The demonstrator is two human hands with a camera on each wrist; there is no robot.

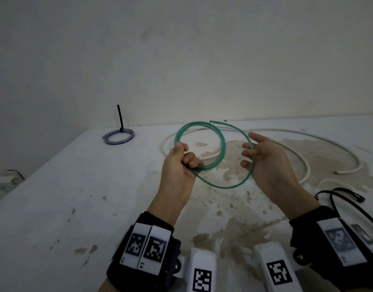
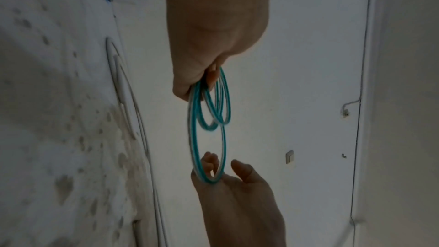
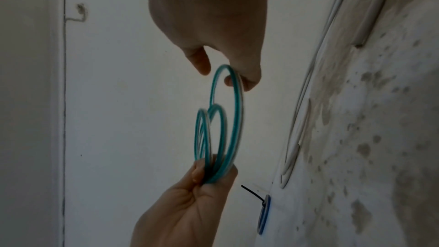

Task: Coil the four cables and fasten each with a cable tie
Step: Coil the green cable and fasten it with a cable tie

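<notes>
A green cable (image 1: 222, 142) hangs in several loops above the stained white table (image 1: 76, 186). My left hand (image 1: 184, 154) grips the gathered loops at their left side, fingers and thumb curled round them. My right hand (image 1: 248, 148) has its fingers hooked loosely through the widest loop, with the thumb apart from the cable. The left wrist view shows the cable (image 2: 193, 138) stretched from the left hand (image 2: 197, 85) to the right hand (image 2: 221, 170). In the right wrist view, my right hand (image 3: 225, 76) carries the top of the cable (image 3: 237, 119) and the left hand (image 3: 209, 172) pinches its bottom.
A blue coiled cable (image 1: 131, 136) lies at the back left with a black tie (image 1: 119, 116) sticking up from it. A long white cable (image 1: 350, 170) sprawls uncoiled across the back and right. Thin black strands (image 1: 347, 191) lie at the right edge.
</notes>
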